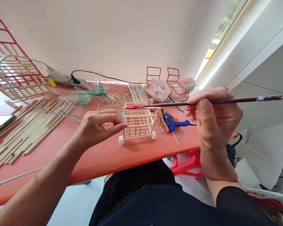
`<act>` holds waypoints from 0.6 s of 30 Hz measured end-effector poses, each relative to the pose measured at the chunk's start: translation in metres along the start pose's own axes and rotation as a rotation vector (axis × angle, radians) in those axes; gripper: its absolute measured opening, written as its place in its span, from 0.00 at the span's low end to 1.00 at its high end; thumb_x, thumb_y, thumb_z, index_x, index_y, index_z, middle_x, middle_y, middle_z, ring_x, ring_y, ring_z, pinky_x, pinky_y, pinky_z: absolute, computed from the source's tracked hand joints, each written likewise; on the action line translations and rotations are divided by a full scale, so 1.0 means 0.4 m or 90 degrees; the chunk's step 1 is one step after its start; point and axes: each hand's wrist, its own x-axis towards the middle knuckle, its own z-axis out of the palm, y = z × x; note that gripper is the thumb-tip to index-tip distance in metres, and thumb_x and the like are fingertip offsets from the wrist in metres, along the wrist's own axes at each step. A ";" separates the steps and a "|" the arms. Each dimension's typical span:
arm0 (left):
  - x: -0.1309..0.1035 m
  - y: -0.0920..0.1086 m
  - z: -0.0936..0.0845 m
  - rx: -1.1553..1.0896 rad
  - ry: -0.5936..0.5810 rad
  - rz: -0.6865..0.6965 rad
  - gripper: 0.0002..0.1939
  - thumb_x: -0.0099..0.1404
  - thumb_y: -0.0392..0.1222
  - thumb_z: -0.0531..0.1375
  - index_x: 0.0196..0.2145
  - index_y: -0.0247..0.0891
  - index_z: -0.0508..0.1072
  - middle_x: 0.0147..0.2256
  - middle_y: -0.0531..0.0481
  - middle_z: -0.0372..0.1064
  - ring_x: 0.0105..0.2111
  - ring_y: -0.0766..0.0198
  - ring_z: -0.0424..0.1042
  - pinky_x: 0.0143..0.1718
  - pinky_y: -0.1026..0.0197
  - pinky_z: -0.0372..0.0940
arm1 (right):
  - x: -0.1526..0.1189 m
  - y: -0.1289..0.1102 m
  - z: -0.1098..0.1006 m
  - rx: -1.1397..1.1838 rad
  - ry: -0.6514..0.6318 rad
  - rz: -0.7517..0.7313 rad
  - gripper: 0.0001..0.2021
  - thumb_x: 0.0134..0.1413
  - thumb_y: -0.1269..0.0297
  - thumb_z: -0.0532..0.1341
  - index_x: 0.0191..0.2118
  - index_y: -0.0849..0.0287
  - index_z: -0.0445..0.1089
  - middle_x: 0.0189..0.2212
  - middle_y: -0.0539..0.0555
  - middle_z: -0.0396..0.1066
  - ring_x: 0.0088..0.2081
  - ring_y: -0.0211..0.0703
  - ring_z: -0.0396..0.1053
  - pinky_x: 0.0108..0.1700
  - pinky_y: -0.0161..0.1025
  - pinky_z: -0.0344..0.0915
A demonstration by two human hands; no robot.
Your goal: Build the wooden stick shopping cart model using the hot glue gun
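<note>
A small cart built of pale wooden sticks, with white wheels, stands upright on the orange-red table. My left hand is at its left end, thumb and index fingertips closed about the corner post. A slim dark paintbrush lies level across my right hand, which grips its handle between thumb and fingers. The brush's red-wet tip is over the cart's top left edge; whether it touches the stick I cannot tell. A short patch of red shows at the cart's upper rail, behind the brush.
Beside the cart lies a blue and orange glue gun. Loose wooden sticks spread over the left side, below a larger red-trimmed cart. Two small carts with red handles stand by the wall. A white cable crosses the table.
</note>
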 end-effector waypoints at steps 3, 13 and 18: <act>0.003 0.004 0.001 0.000 0.002 -0.009 0.14 0.71 0.41 0.70 0.27 0.41 0.77 0.25 0.56 0.74 0.25 0.68 0.70 0.30 0.64 0.64 | -0.005 -0.002 -0.020 -0.043 0.013 0.010 0.09 0.73 0.58 0.68 0.39 0.52 0.82 0.31 0.50 0.77 0.27 0.37 0.74 0.28 0.38 0.76; 0.000 0.001 0.002 -0.015 0.001 -0.006 0.12 0.69 0.37 0.71 0.28 0.41 0.78 0.26 0.57 0.74 0.26 0.68 0.71 0.31 0.65 0.65 | -0.023 -0.003 -0.071 -0.092 0.075 -0.008 0.07 0.70 0.62 0.69 0.39 0.48 0.84 0.28 0.49 0.76 0.25 0.40 0.70 0.28 0.43 0.74; -0.001 0.001 0.002 -0.011 0.002 0.000 0.11 0.69 0.37 0.71 0.28 0.40 0.78 0.26 0.57 0.73 0.26 0.69 0.71 0.31 0.65 0.65 | -0.029 -0.002 -0.098 -0.114 0.078 -0.018 0.07 0.70 0.65 0.68 0.40 0.49 0.85 0.27 0.48 0.73 0.24 0.38 0.68 0.30 0.42 0.71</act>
